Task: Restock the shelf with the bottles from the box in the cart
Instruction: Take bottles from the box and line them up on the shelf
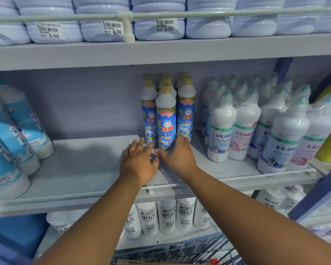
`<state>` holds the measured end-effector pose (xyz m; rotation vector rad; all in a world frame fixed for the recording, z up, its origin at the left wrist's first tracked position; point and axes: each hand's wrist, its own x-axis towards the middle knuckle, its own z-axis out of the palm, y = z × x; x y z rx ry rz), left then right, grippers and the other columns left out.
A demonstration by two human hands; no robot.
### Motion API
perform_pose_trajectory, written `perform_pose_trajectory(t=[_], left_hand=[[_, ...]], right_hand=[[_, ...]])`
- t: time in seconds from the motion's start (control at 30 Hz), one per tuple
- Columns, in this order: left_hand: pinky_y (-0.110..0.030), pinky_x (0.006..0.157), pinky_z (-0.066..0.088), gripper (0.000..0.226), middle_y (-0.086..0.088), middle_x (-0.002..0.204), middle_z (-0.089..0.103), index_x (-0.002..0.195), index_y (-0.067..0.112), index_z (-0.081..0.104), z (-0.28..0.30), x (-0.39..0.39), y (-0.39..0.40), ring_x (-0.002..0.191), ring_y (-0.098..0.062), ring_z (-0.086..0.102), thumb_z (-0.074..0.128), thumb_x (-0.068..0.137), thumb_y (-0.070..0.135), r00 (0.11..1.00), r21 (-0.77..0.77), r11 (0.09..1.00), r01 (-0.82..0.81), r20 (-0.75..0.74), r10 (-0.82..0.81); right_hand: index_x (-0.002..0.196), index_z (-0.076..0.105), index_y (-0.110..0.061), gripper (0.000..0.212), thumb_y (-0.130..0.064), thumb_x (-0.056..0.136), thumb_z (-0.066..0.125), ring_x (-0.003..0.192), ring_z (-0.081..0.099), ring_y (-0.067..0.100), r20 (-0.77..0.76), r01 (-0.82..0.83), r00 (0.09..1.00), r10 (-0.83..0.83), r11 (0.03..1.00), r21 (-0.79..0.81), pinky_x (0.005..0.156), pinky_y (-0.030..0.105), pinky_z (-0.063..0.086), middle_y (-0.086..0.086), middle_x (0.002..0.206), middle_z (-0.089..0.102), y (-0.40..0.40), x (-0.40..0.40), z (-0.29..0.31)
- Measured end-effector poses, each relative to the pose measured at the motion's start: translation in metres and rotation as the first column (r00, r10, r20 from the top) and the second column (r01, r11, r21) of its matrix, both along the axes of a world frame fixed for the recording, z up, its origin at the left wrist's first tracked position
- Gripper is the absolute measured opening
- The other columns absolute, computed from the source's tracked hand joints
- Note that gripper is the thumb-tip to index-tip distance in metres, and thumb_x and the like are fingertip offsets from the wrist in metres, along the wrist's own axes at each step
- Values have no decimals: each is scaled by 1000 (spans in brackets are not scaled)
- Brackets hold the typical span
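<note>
While the right hand (177,152) grips the base of the front bottle (166,119), the left hand (139,161) lies relaxed beside it, fingers straight, holding nothing. This bottle stands upright on the shelf (80,169), touching its row, evidently being squared against the stock behind. Only the cart (180,249) rim shows below.

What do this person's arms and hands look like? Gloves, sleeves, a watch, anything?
Nothing worn that shows. The left hand and right hand are bare, with no gloves, rings or watch in view. Both forearms are bare too, all the way to the bottom edge of the picture; no sleeve shows.
</note>
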<state>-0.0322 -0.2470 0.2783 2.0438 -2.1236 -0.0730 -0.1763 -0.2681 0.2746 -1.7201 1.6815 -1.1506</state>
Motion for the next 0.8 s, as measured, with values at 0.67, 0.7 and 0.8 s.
perform_pose_trajectory(t=[0.67,0.7,0.8], left_hand=[[-37,124,11,69,2,167,7,158,31,20,-3,0,7,153,-19,4,33,98,62,998,72,997,-36,-56,40],[-37,123,11,69,2,167,7,158,31,19,-3,1,7,153,-19,4,33,98,62,998,75,996,-37,-53,41],[-37,123,11,69,3,167,6,158,31,18,-3,3,5,153,-19,3,31,98,63,997,89,995,-44,-53,49]], right_hand=[[124,48,-4,49,-25,87,72,108,59,30,-47,194,980,-194,981,4,86,33,47,15,120,58,-12,-49,-6],[124,48,-5,48,-25,87,71,108,59,31,-45,201,979,-200,980,7,86,34,47,15,120,58,-13,-48,-7],[125,48,-5,47,-24,88,70,108,59,31,-44,210,977,-209,978,12,87,35,48,15,121,58,-14,-47,-9]])
